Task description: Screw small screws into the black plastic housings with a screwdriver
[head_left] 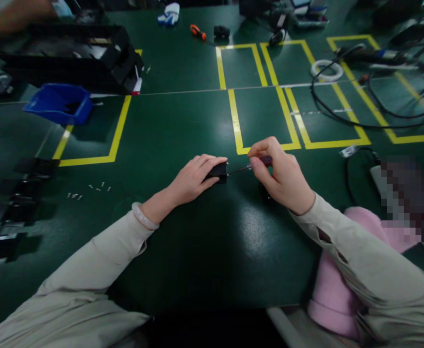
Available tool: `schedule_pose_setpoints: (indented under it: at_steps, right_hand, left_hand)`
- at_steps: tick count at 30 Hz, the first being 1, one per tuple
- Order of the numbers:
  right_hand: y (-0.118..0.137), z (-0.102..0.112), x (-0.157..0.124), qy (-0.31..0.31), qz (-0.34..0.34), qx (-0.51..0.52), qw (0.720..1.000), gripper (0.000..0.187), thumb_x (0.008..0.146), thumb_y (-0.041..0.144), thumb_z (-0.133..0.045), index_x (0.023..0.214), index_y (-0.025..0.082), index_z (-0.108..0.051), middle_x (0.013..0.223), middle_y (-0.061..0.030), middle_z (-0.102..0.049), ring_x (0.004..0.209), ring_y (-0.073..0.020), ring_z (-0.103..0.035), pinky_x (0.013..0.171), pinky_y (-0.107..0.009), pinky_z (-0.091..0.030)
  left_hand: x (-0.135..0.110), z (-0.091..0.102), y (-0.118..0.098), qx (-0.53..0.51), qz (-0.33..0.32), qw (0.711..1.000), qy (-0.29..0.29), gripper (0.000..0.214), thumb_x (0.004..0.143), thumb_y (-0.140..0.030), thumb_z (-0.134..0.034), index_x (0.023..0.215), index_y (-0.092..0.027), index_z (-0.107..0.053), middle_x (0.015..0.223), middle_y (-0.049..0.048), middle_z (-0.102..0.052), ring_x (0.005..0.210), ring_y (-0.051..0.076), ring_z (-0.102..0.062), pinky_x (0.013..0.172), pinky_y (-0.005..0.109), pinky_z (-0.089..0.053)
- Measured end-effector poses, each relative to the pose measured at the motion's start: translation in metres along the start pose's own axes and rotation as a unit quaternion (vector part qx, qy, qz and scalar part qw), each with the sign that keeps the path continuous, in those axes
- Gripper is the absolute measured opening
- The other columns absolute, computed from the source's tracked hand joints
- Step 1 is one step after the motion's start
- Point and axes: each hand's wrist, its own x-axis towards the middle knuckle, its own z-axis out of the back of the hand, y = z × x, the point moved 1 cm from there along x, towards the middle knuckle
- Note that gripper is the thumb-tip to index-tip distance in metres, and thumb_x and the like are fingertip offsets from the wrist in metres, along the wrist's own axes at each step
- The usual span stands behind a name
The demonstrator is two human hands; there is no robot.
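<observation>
My left hand (pixel 199 178) is closed round a small black box-shaped part (pixel 219 171) and steadies it on the green table. Small screws show at the corners of the part's right end. In my right hand (pixel 279 171) is a screwdriver (pixel 266 161) with a dark handle, pinched between thumb and fingers. Its thin shaft points left, and the tip is at the lower corner of the part's end. Under my right hand a dark object (pixel 264 191) is mostly hidden. Several loose screws (pixel 101 187) lie on the table to the left.
Black parts (pixel 19 203) line the left side. Behind stand a blue bin (pixel 61 104) and a black rack (pixel 74 58), with another person's arm (pixel 16 21) beyond. An orange screwdriver (pixel 197 32) lies at the back; black cables (pixel 342 116) and a pink cloth-like item (pixel 337 295) are right.
</observation>
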Motion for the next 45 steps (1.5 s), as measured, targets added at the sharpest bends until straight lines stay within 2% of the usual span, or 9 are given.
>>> schedule_pose_setpoints:
  at_steps: [4,9,14,19,25,30,36,41,45]
  right_hand:
    - [0.0001,0.0006,0.0001,0.002,0.004,-0.004,1.000,0.012,0.097,0.029,-0.053,0.088,0.021,-0.054,0.072,0.0014,-0.064,0.062,-0.0114,-0.063,0.057,-0.024,-0.043]
    - [0.0016,0.0015,0.0010,-0.002,0.014,0.007,1.000,0.003,0.096,0.020,-0.051,0.095,0.020,-0.054,0.081,0.0001,-0.065,0.065,-0.0108,-0.065,0.061,-0.024,-0.047]
    - [0.0020,0.0019,0.0015,0.002,0.023,-0.004,1.000,0.011,0.097,0.025,-0.054,0.087,0.021,-0.053,0.068,0.0031,-0.061,0.057,-0.0100,-0.060,0.055,-0.023,-0.041]
    - [0.0012,0.0014,0.0014,-0.003,-0.002,0.014,1.000,0.003,0.094,0.022,-0.051,0.097,0.022,-0.053,0.083,-0.0001,-0.064,0.067,-0.0122,-0.064,0.062,-0.025,-0.048]
    - [0.0010,0.0016,0.0012,0.009,0.005,0.003,1.000,0.011,0.097,0.027,-0.054,0.087,0.022,-0.052,0.068,0.0031,-0.060,0.057,-0.0102,-0.058,0.055,-0.024,-0.041]
    - [0.0016,0.0013,0.0013,-0.001,0.006,0.012,1.000,0.004,0.094,0.020,-0.051,0.097,0.021,-0.054,0.079,0.0007,-0.064,0.064,-0.0110,-0.062,0.061,-0.024,-0.047]
    - [0.0017,0.0014,0.0010,-0.001,0.006,0.007,1.000,0.010,0.096,0.025,-0.055,0.087,0.021,-0.054,0.070,0.0026,-0.062,0.059,-0.0099,-0.060,0.056,-0.023,-0.042]
    - [0.0020,0.0011,0.0011,-0.008,0.012,0.009,1.000,0.004,0.095,0.020,-0.051,0.097,0.021,-0.054,0.084,-0.0005,-0.064,0.065,-0.0106,-0.063,0.062,-0.024,-0.047]
    - [0.0024,0.0020,0.0017,0.003,0.025,0.005,1.000,0.011,0.097,0.025,-0.054,0.087,0.022,-0.052,0.069,0.0033,-0.059,0.057,-0.0093,-0.058,0.055,-0.023,-0.041]
  left_hand:
    - [-0.0001,-0.0004,0.0000,0.000,0.001,1.000,0.001,0.048,0.104,-0.037,-0.048,0.149,-0.020,-0.043,0.139,0.0118,-0.056,0.123,0.027,-0.053,0.108,0.046,-0.044]
    - [0.0002,0.0003,-0.0001,0.000,0.001,1.000,0.000,0.048,0.104,-0.037,-0.048,0.149,-0.020,-0.044,0.138,0.0119,-0.057,0.122,0.027,-0.053,0.107,0.046,-0.045]
    - [0.0003,0.0015,-0.0009,-0.002,0.004,1.000,0.003,0.048,0.104,-0.037,-0.047,0.149,-0.020,-0.043,0.139,0.0118,-0.056,0.123,0.027,-0.053,0.108,0.046,-0.044]
    - [0.0002,0.0016,0.0000,-0.005,0.006,1.000,0.004,0.048,0.104,-0.039,-0.046,0.149,-0.022,-0.043,0.139,0.0117,-0.056,0.124,0.027,-0.053,0.108,0.046,-0.043]
    - [0.0004,0.0018,-0.0007,-0.006,0.005,1.000,0.005,0.047,0.104,-0.038,-0.046,0.149,-0.022,-0.042,0.138,0.0118,-0.056,0.124,0.027,-0.053,0.109,0.045,-0.043]
    - [0.0003,0.0014,-0.0016,-0.003,0.008,1.000,0.005,0.047,0.104,-0.037,-0.047,0.148,-0.021,-0.044,0.138,0.0120,-0.057,0.123,0.027,-0.053,0.108,0.046,-0.044]
    - [0.0004,0.0007,-0.0015,-0.002,0.004,1.000,0.002,0.047,0.104,-0.037,-0.047,0.148,-0.021,-0.043,0.138,0.0121,-0.057,0.124,0.027,-0.053,0.107,0.046,-0.044]
    - [0.0003,0.0010,-0.0011,-0.003,0.002,1.000,0.002,0.047,0.104,-0.037,-0.047,0.149,-0.021,-0.043,0.138,0.0123,-0.057,0.123,0.027,-0.053,0.107,0.046,-0.044]
    - [0.0002,0.0011,-0.0004,-0.007,0.005,1.000,0.003,0.048,0.104,-0.038,-0.047,0.149,-0.022,-0.043,0.138,0.0122,-0.057,0.124,0.027,-0.053,0.108,0.046,-0.044]
